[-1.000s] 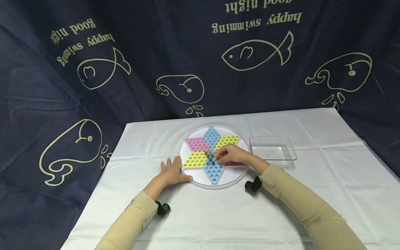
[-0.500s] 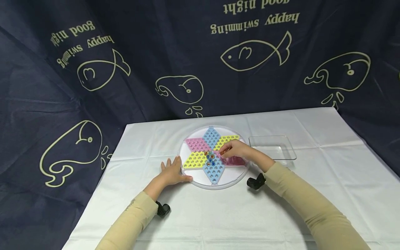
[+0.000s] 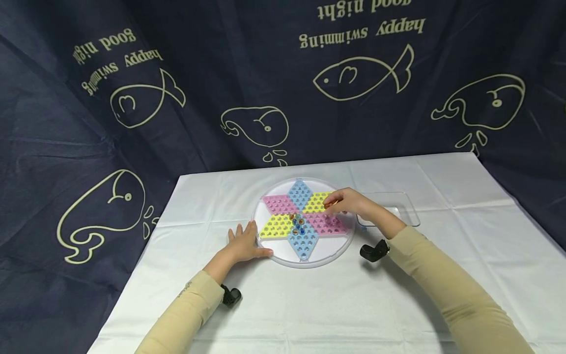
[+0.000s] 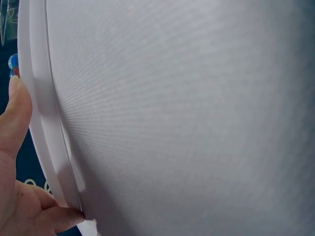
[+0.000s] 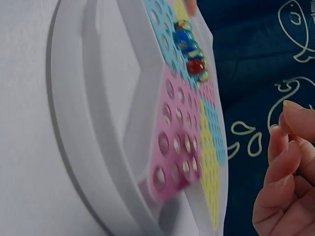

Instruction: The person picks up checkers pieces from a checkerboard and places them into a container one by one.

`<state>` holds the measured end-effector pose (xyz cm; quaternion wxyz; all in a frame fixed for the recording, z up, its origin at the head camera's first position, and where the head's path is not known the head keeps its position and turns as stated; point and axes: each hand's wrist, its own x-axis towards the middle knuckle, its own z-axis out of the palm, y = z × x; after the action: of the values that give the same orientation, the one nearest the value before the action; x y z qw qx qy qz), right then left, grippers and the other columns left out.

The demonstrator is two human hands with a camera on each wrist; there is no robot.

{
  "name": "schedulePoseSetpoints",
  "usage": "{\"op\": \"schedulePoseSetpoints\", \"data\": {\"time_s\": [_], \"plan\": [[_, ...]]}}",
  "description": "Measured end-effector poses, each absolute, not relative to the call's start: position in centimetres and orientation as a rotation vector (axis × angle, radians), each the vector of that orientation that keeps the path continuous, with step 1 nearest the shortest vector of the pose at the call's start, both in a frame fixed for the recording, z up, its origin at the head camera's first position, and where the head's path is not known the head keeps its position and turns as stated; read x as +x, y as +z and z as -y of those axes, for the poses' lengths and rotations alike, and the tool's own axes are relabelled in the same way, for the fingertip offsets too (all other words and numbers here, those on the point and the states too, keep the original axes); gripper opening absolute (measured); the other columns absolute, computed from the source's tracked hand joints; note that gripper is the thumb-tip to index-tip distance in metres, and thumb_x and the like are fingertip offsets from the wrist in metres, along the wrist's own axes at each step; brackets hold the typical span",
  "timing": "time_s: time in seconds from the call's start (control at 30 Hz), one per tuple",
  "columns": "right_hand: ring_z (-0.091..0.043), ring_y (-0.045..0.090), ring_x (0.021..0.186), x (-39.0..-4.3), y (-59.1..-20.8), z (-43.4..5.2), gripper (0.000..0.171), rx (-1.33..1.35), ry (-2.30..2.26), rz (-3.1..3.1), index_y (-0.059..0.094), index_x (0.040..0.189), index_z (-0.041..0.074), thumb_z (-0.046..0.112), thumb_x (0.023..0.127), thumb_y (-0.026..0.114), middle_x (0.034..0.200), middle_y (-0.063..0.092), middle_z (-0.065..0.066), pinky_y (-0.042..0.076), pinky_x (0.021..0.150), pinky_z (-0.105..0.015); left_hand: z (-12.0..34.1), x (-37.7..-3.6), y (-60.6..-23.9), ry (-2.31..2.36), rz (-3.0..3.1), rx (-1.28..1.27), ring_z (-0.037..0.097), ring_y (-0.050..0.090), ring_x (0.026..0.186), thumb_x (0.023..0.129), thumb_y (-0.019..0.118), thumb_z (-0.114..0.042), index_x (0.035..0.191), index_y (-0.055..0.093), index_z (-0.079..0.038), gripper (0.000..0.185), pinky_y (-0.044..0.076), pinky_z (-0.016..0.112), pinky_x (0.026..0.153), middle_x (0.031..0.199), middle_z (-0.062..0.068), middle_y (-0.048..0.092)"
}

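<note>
A round white Chinese checkers board with a blue, yellow and pink star lies on the table. Several glass marbles sit clustered near its centre. My left hand rests at the board's left rim, fingers spread; in the left wrist view its thumb lies along the rim. Above the right side of the star, between the yellow and pink points, my right hand pinches a reddish marble between thumb and fingertips. The fingers cover most of that marble.
A clear plastic box stands right of the board, partly behind the right hand and forearm. White cloth covers the table. Behind hangs a dark blue curtain with fish drawings.
My right hand has lifted away from the marble cluster toward the right and back, holding a reddish marble. The left hand has stayed in place.
</note>
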<state>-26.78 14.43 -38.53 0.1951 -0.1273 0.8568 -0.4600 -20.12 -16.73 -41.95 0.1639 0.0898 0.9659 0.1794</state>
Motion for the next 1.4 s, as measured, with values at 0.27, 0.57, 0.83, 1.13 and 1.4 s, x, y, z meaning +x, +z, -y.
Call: {"op": "schedulePoseSetpoints", "data": {"time_s": [0.27,0.57,0.83,1.13,1.4], "plan": [[-0.015,0.051,0.082,-26.8,-37.8,-16.5,0.037,-0.33,-1.302,-2.416,0.059,0.116,-0.003,0.015,0.084,0.064,0.105,0.063,-0.007,0.043,0.07,-0.033,16.8,-20.2,-42.0,0.513,-2.76,0.249,0.05,0.003,0.134,0.074,0.069,-0.05,0.143,0.013,0.009,0.106,-0.007,0.062,0.105,0.149,0.024,0.015],[-0.013,0.052,0.083,-27.0,-37.5,-18.7,0.044,-0.262,-1.346,-2.394,0.055,0.119,-0.004,0.018,0.083,0.065,0.107,0.063,-0.007,0.045,0.069,-0.031,16.8,-20.2,-42.1,0.54,-2.757,0.251,0.051,0.002,0.134,0.074,0.07,-0.049,0.143,0.013,0.009,0.107,-0.008,0.062,0.105,0.149,0.025,0.015],[-0.01,0.056,0.087,-26.9,-37.3,-20.4,0.047,-0.22,-1.354,-2.402,0.053,0.123,-0.004,0.02,0.084,0.064,0.107,0.064,-0.004,0.044,0.075,-0.03,16.9,-20.2,-42.4,0.529,-2.761,0.256,0.051,0.003,0.134,0.074,0.07,-0.05,0.143,0.013,0.009,0.107,-0.008,0.062,0.105,0.149,0.024,0.015],[-0.009,0.054,0.088,-26.5,-37.3,-22.4,0.048,-0.201,-1.368,-2.423,0.052,0.123,-0.004,0.022,0.085,0.063,0.108,0.062,-0.003,0.044,0.081,-0.035,17.0,-20.2,-42.4,0.524,-2.754,0.261,0.051,0.002,0.134,0.074,0.069,-0.051,0.143,0.013,0.008,0.107,-0.007,0.062,0.105,0.149,0.024,0.014],[-0.006,0.053,0.084,-26.4,-37.3,-24.1,0.052,-0.215,-1.366,-2.438,0.051,0.122,-0.006,0.026,0.084,0.066,0.101,0.063,0.003,0.045,0.077,-0.033,16.9,-20.2,-42.3,0.514,-2.75,0.25,0.05,0.003,0.134,0.074,0.068,-0.051,0.143,0.013,0.008,0.106,-0.006,0.061,0.105,0.149,0.024,0.015]]}}
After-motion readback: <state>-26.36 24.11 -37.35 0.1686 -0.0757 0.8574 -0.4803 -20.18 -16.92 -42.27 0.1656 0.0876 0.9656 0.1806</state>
